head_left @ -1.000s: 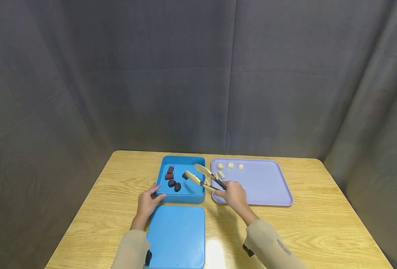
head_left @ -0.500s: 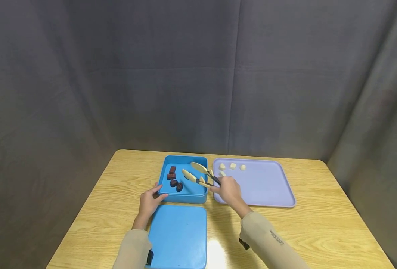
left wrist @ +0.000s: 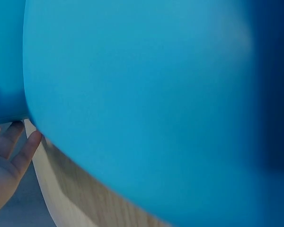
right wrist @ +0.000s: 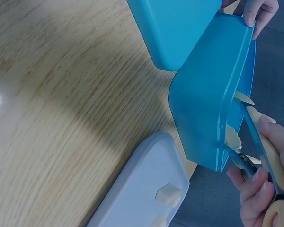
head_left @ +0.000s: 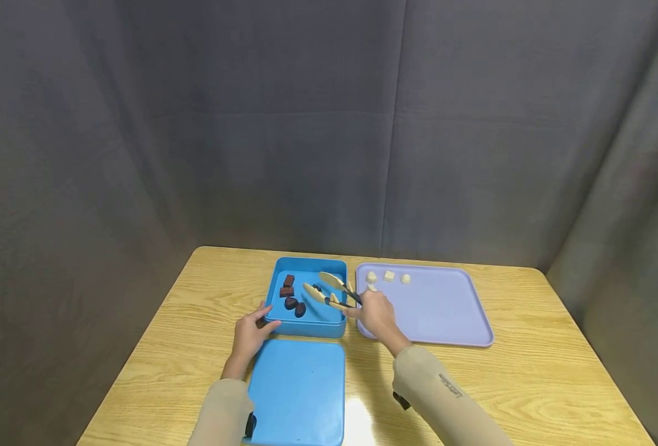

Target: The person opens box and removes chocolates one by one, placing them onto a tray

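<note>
In the head view, my left hand (head_left: 247,334) holds the front left corner of the open blue box (head_left: 312,329), thumb on the front wall and fingers along the side. My right hand (head_left: 377,313) grips black-handled tongs (head_left: 314,293) with pale ends. Their ends are spread apart over the box's right half, and a dark chocolate (head_left: 317,288) shows between them. Several more chocolates (head_left: 291,303) lie in the box's left half. The right wrist view shows the tongs' ends (right wrist: 233,138) behind the box rim, partly hidden.
A blue lid (head_left: 298,390) lies flat in front of the box. To the right stands a lilac tray (head_left: 429,316) with several white pieces (head_left: 389,275) at its upper left. Grey curtains (head_left: 284,124) hang behind the wooden table (head_left: 156,347).
The tongs have shifted left inside the box; their ends are now either side of the dark chocolate. My left hand keeps its place at the corner. The head view has shifted slightly.
</note>
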Available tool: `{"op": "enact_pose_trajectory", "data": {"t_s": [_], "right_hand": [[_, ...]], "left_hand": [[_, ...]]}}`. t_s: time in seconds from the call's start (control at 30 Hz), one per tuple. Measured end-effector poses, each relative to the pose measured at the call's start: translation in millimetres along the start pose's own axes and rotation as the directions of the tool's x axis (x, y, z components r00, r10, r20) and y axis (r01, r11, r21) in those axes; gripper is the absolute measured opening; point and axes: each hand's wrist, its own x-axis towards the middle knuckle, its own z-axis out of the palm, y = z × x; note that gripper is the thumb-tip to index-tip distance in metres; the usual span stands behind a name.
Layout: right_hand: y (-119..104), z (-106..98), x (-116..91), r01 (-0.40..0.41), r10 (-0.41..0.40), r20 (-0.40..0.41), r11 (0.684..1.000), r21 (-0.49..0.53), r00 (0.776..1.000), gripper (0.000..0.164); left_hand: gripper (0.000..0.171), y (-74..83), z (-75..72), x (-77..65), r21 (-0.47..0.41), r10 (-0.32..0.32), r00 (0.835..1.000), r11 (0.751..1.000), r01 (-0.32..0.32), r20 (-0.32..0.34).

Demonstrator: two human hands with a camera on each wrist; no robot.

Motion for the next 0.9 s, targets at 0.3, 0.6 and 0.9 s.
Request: {"op": "enact_pose_trajectory", "data": {"t_s": [0.3, 0.6, 0.9], "right_hand": [[-4.9, 4.0, 2.8, 0.018, -0.015, 0.024, 0.993, -0.120, 1.000, 0.040], [-9.3, 3.4, 4.1, 0.034, -0.025, 0.054, 0.985, -0.167, 0.998, 0.037], [-10.1, 8.3, 5.1, 0.047, -0.039, 0.051, 0.985, -0.168, 0.998, 0.035]], "left_hand": [[0.049, 1.6, 1.5, -0.9, -0.009, -0.018, 1.000, 1.000, 0.018, 0.011], [0.048, 3.0, 2.1, -0.5, -0.010, -0.024, 1.000, 1.000, 0.024, 0.006], [0.048, 3.1, 2.3, -0.9, -0.001, -0.025, 1.000, 1.000, 0.025, 0.007]]}}
